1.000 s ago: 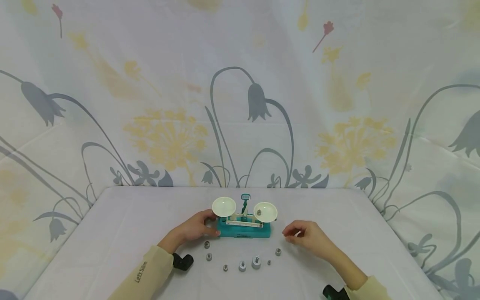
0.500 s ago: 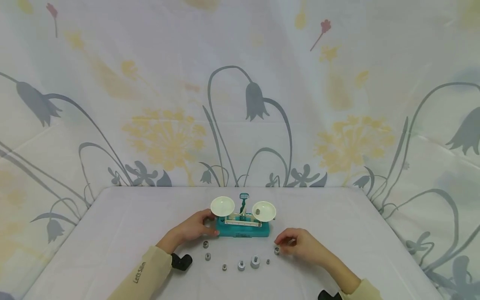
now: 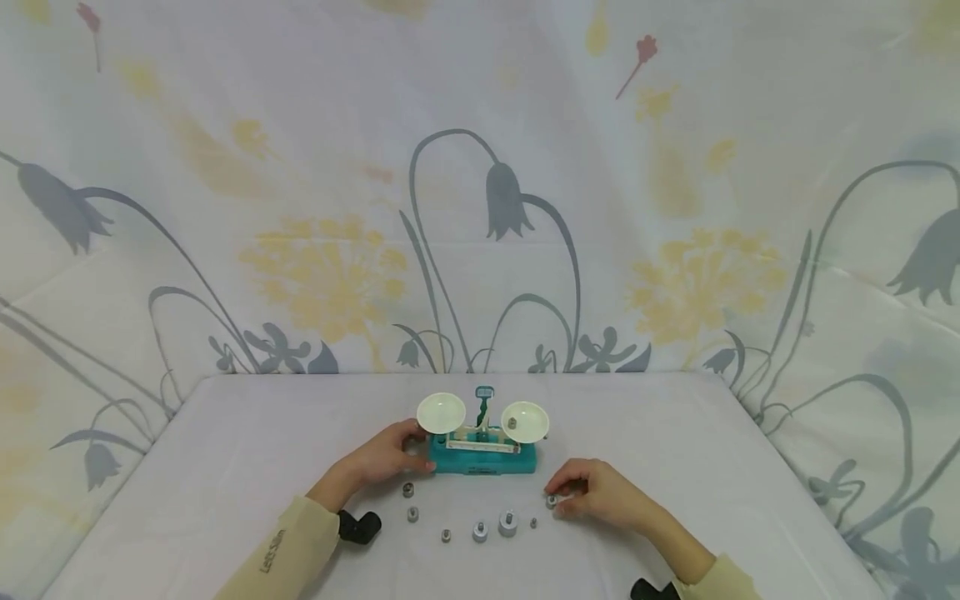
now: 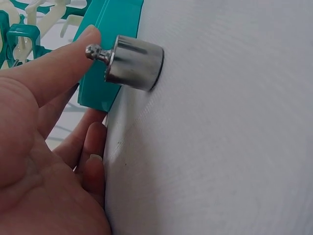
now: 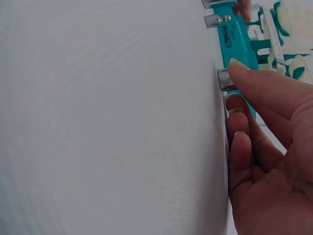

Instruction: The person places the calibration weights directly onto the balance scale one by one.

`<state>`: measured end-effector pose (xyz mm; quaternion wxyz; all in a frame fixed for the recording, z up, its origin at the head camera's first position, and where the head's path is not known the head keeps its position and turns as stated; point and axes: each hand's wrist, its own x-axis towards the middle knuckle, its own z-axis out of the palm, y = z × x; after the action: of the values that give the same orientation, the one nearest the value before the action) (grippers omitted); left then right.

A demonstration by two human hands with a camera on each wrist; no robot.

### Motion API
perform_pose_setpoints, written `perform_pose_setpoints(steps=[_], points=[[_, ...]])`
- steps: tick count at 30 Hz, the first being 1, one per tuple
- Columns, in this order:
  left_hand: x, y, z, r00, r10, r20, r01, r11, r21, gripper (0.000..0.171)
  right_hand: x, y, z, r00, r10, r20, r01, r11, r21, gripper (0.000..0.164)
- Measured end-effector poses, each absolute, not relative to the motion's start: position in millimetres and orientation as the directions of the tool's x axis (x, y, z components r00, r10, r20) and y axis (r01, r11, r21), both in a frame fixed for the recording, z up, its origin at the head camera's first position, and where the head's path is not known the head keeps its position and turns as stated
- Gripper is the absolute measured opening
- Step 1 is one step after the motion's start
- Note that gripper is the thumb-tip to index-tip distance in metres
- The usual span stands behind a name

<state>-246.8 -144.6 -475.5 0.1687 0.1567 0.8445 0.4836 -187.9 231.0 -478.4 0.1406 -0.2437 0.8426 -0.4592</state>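
A teal balance scale (image 3: 483, 464) with two white pans stands on the table. My left hand (image 3: 375, 464) holds the left end of its base, thumb at the front and fingers behind. A small metal weight (image 3: 512, 423) sits in the right pan (image 3: 528, 432); the left pan (image 3: 441, 413) shows nothing in it. To the right of the base, my right hand (image 3: 600, 493) pinches a knobbed metal weight (image 5: 223, 80) between thumb and fingers, low at the cloth. In the left wrist view, another weight (image 4: 134, 63) stands close to the left thumb.
Several more weights stand in a loose arc in front of the scale, among them a large one (image 3: 507, 524), a medium one (image 3: 480, 532) and a tiny one (image 3: 533, 522). White cloth (image 3: 420, 571) covers the table, and a flower-print curtain (image 3: 495, 275) hangs behind it.
My right hand has moved left and down to the weight at the right end of the arc and now has its fingers on it. The left hand stays on the scale's base.
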Motion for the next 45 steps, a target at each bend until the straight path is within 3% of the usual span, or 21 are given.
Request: perform_pose_setpoints(steps=[19,28,45], points=[[-245,-143,-470,-0.877,0.477,-0.051,0.189,0.442,0.877,0.055,-188,228,-480,-0.846,-0.534,-0.010,-0.291,0.476,-0.830,0.020],[-252,-143,-473,-0.861,0.504,-0.069,0.174,0.420,0.891,0.065,-188,228,-482,-0.849,-0.529,-0.021,-0.276,0.476,-0.835,0.019],[-257,-150,-477,-0.850,0.517,-0.102,0.138,0.405,0.904,0.064,-187,224,-482,-0.878,-0.477,-0.050,-0.209,0.474,-0.855,0.018]])
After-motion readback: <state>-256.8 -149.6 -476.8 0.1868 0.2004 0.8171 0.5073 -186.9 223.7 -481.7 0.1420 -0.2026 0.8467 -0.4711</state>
